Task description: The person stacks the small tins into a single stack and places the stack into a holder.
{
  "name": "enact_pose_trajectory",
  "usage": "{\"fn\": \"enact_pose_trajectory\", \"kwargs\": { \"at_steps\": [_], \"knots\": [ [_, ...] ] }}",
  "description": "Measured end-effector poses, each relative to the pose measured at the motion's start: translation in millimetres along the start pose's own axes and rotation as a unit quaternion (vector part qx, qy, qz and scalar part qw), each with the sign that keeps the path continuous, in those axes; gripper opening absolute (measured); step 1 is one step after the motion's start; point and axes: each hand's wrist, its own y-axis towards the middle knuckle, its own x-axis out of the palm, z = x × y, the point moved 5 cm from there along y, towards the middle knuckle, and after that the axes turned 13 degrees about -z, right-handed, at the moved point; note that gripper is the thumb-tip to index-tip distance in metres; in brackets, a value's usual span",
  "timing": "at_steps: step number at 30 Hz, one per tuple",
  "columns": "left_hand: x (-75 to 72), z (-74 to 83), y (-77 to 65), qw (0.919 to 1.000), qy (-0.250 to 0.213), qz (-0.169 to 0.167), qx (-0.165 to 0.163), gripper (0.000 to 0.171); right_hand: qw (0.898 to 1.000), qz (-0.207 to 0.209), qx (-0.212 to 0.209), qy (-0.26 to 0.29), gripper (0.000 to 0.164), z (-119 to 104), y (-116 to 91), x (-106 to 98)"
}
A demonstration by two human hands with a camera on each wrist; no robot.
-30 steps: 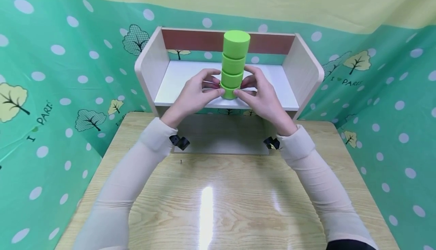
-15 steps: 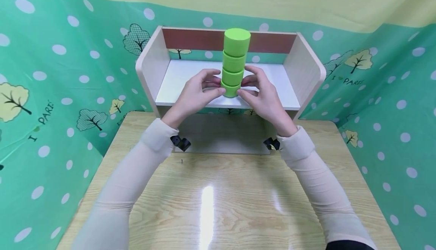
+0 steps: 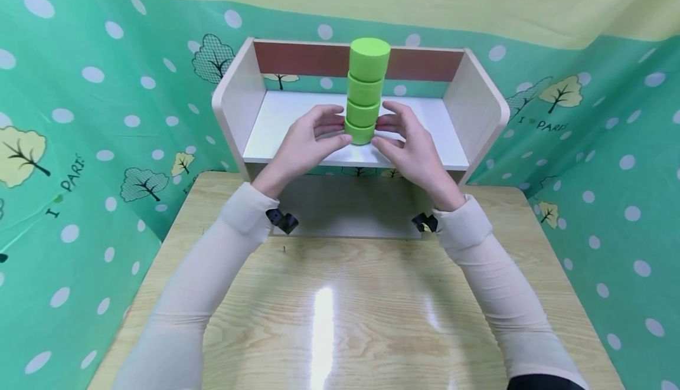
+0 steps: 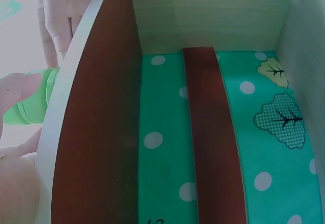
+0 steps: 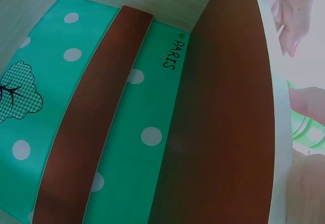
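Observation:
A tall upright stack of several lime-green cylinders [image 3: 363, 93] stands on the white shelf board [image 3: 297, 107], widest at its flat top and narrower toward the bottom. My left hand [image 3: 306, 142] holds the stack low from the left, thumb at the bottom cylinder and fingers curled toward its far side. From the right, my right hand [image 3: 411, 143] does the same, its thumb tip right at the bottom piece. In the left wrist view, part of the green stack [image 4: 33, 102] shows between thumb and finger; the shelf edge hides the rest.
The shelf unit has upright left [image 3: 236, 98] and right side panels [image 3: 473, 107] and a red-brown back rail [image 3: 303, 58]. It stands at the back of a light wooden table [image 3: 372, 295]. A green dotted curtain [image 3: 106, 142] surrounds it.
The green stack has shifted slightly back, away from the shelf's front edge, still upright. Both hands stay around its lower part with only small movement.

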Motion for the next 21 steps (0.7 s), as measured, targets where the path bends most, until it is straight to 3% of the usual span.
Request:
{"fn": "enact_pose_trajectory", "kwargs": {
  "at_steps": [21],
  "knots": [
    [-5.6, 0.2, -3.8, 0.9984, -0.054, -0.013, 0.01, 0.067, 1.0, -0.017, 0.008, 0.001, 0.064, -4.6, 1.4, 2.0]
  ]
}}
